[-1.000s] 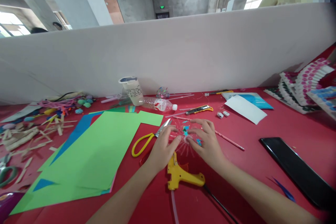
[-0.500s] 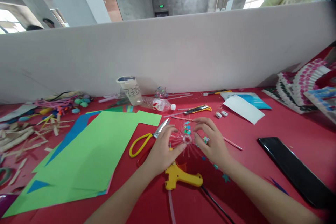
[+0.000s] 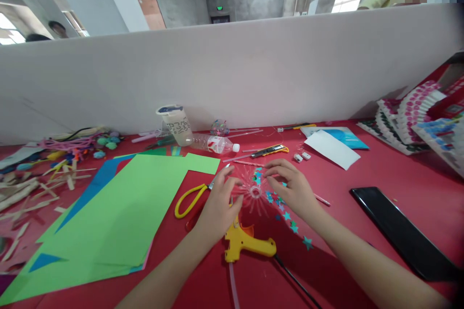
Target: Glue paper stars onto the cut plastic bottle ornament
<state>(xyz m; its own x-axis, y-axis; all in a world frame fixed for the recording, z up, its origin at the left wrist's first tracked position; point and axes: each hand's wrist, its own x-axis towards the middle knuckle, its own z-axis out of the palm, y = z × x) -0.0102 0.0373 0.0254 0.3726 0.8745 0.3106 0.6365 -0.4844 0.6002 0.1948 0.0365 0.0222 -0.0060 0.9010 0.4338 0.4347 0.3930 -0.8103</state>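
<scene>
A clear plastic bottle top (image 3: 255,192), cut into strips that splay out around its neck ring, lies between my hands, with star sequins (image 3: 257,175) on its far strips. At its left side is my left hand (image 3: 222,198), thumb and fingers apart, fingertips beside the strips. My right hand (image 3: 288,183) is at the far right side, thumb and forefinger closed on the strips near the stars. More turquoise stars (image 3: 287,216) trail under my right wrist. Just in front lies a yellow glue gun (image 3: 246,243). Yellow-handled scissors (image 3: 190,201) are partly covered by my left hand.
Green paper sheets (image 3: 126,207) spread at left, beside wooden sticks and pipe cleaners. A clear bottle (image 3: 217,144), a cup (image 3: 176,125) and a box cutter (image 3: 270,151) lie behind. A black phone (image 3: 397,231) is at right. A white partition (image 3: 232,77) bounds the table.
My left thumb has drawn back from the neck ring. The right fingers have come closer together at the strips. More of the star trail shows, and the view has shifted slightly.
</scene>
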